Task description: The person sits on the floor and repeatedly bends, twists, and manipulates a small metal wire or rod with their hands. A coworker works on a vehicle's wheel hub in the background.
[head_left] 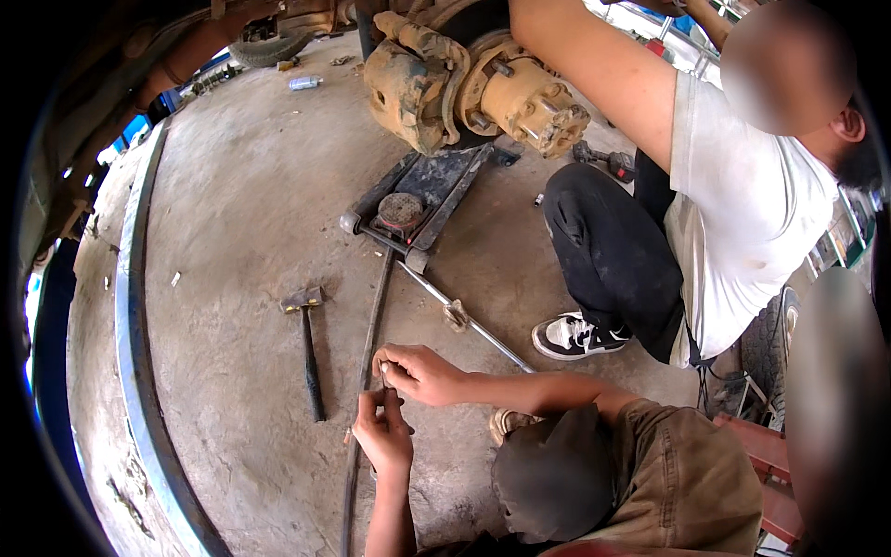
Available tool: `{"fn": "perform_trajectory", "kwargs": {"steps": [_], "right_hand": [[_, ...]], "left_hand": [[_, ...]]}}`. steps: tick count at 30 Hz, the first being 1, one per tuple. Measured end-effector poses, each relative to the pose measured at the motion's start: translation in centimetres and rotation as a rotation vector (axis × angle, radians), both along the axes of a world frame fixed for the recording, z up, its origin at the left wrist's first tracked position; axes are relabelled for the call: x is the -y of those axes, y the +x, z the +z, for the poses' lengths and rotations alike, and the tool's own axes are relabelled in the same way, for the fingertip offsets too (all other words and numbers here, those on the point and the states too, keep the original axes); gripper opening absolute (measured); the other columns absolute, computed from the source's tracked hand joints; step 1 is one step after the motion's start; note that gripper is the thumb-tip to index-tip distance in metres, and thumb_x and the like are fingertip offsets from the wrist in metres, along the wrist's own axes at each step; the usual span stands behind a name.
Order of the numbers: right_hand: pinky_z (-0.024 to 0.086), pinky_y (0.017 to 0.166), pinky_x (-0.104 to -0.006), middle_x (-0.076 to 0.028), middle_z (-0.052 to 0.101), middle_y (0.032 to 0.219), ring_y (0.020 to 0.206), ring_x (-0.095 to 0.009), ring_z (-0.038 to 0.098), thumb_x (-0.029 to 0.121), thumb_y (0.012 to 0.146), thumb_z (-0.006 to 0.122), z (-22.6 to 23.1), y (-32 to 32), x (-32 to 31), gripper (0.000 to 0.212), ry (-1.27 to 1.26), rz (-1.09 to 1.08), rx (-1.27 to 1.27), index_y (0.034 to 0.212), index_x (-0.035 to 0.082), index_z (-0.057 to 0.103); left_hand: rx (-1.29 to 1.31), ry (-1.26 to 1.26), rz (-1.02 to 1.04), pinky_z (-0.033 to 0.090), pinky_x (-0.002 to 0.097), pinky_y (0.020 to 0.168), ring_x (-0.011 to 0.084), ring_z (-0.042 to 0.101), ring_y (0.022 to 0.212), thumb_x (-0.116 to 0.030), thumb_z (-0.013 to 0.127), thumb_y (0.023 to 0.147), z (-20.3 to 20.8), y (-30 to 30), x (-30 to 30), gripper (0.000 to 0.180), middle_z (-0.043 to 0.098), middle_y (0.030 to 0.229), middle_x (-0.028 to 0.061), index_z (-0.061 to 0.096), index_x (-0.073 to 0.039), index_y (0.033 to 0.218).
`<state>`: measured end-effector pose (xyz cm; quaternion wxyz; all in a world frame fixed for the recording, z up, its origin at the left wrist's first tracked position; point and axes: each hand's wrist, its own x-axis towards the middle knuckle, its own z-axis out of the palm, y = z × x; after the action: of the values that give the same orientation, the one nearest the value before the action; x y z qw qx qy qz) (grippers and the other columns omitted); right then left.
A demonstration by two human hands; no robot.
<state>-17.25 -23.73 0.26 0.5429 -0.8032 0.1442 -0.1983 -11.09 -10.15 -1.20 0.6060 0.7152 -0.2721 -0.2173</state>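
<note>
My two hands come together low in the middle, just right of a hammer point(306, 353). My right hand point(425, 373) reaches in from the right, thumb and fingers pinched on a small piece with a pale, shiny end point(384, 368); its kind is too small to tell. Just below it, my left hand point(382, 434) rises from the lower edge with its fingers closed. Whatever its fingertips hold is mostly hidden. Under both hands a long dark rod or hose point(369, 339) lies on the floor, running toward a trolley jack point(422, 200).
A dirty yellow-brown wheel hub point(520, 93) stands above the jack. The jack's metal handle point(487, 339) slants across the floor. At the right squats a person in a white shirt point(752, 223). A cordless power tool point(617, 165), plastic bottle point(304, 84) and long metal rail point(139, 390) lie around.
</note>
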Motion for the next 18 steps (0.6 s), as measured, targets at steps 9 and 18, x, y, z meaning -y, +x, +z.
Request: {"fn": "perform_trajectory", "kwargs": {"steps": [9,18], "right_hand": [[0.044,0.062,-0.0343,-0.01,0.056,0.078,0.066,-0.02,0.054,0.007,0.096,0.047,-1.2,0.2,0.3,0.008,-0.074,0.022,0.099,0.098,0.001,0.053],[0.045,0.072,-0.0286,-0.003,0.058,0.089,0.081,-0.011,0.053,0.012,0.099,0.048,-1.4,-0.2,1.1,0.014,0.082,0.101,0.061,0.106,0.003,0.056]], "left_hand": [[0.037,-0.096,-0.036,0.035,0.022,0.046,0.0047,0.043,0.052,-0.012,0.054,0.1,-1.1,-0.2,0.0,0.018,0.057,0.069,0.0035,0.048,-0.002,0.085],[-0.493,-0.212,-0.126,0.028,0.021,0.034,0.0041,0.04,0.041,-0.016,0.053,0.101,0.6,-0.1,-0.3,0.016,0.055,0.068,0.0034,0.049,-0.006,0.09]]}}
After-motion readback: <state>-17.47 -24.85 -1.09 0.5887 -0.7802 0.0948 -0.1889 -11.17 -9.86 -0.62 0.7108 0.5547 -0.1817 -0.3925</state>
